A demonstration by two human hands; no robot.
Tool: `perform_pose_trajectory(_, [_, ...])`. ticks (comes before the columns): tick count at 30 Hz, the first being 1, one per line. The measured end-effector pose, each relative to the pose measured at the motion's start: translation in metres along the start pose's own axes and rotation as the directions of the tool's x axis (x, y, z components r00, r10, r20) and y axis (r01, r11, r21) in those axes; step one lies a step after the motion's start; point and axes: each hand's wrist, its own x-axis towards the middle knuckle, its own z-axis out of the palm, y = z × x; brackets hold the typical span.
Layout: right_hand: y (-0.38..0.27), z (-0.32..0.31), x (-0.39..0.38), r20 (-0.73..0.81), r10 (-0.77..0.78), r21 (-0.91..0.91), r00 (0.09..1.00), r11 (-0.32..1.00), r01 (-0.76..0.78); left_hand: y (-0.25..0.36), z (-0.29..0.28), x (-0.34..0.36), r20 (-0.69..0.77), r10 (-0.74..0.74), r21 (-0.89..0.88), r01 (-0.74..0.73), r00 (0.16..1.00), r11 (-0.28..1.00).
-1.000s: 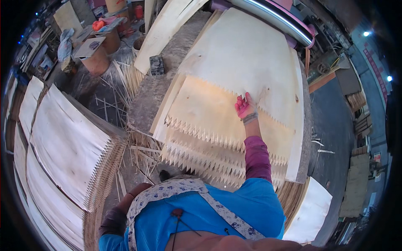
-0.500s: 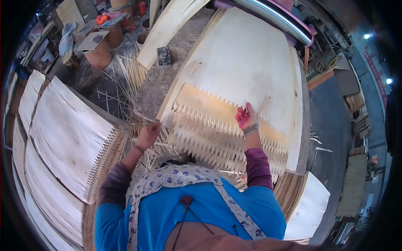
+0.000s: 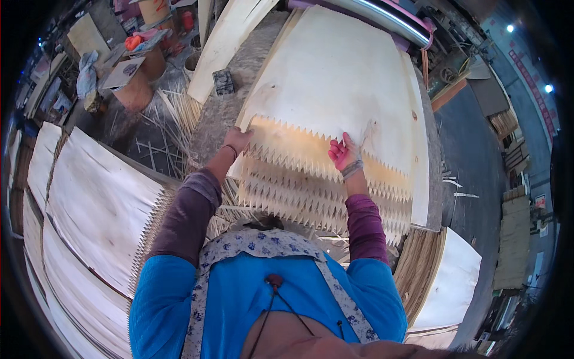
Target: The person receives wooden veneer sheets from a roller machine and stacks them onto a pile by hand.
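A pale wood veneer sheet (image 3: 323, 72) with a saw-toothed near edge lies on top of a stack of overlapping sheets in front of me. Below its teeth, several more toothed edges (image 3: 287, 173) show in steps toward my body. My left hand (image 3: 238, 139) is closed at the left end of the toothed edge, its fingertips partly hidden. Midway along that same edge, my right hand (image 3: 345, 151) is turned palm up, its reddened fingers curled and pinching at the teeth. A band wraps the right wrist.
A shiny metal roller (image 3: 388, 21) crosses behind the stack. Toothed veneer stacks stand at my left (image 3: 101, 203) and lower right (image 3: 448, 281). A dark block (image 3: 223, 82) sits on the worktop beside a long pale board (image 3: 230, 45). Wood strips (image 3: 179, 110) litter the left side, near drum-like containers (image 3: 133, 93).
My left hand has moved forward and right, from beside the stack to the sheet's left corner. My right hand stays at the toothed edge, shifted slightly left in view.
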Motion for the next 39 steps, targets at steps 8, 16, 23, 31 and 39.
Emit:
perform_pose_trajectory(8, [-0.006, 0.004, -0.004, 0.06, -0.001, -0.001, 0.998, 1.0, 0.001, -0.012, -0.008, 0.023, 0.078, -0.012, 0.115, 0.003, 0.997, 0.993])
perform_pose_trajectory(16, [-0.004, 0.001, 0.0, 0.028, 0.011, -0.004, 1.0, 1.0, -0.011, -0.002, -0.004, 0.011, -0.012, -0.11, -0.05, 0.109, 0.994, 0.993])
perform_pose_trajectory(23, [-0.007, 0.0, -0.006, 0.056, 0.021, 0.018, 0.998, 1.0, -0.022, 0.014, -0.014, 0.007, -0.154, 0.045, -0.196, -0.075, 0.987, 0.978])
perform_pose_trajectory(31, [-0.008, 0.005, -0.011, 0.029, 0.0, 0.022, 1.0, 1.0, 0.0, 0.026, -0.021, 0.014, 0.114, 0.042, -0.177, -0.021, 0.993, 0.984])
perform_pose_trajectory(39, [0.002, -0.008, -0.023, 0.024, -0.04, 0.048, 0.999, 0.998, 0.039, 0.02, -0.004, -0.015, -0.028, 0.201, -0.085, -0.202, 0.979, 0.976])
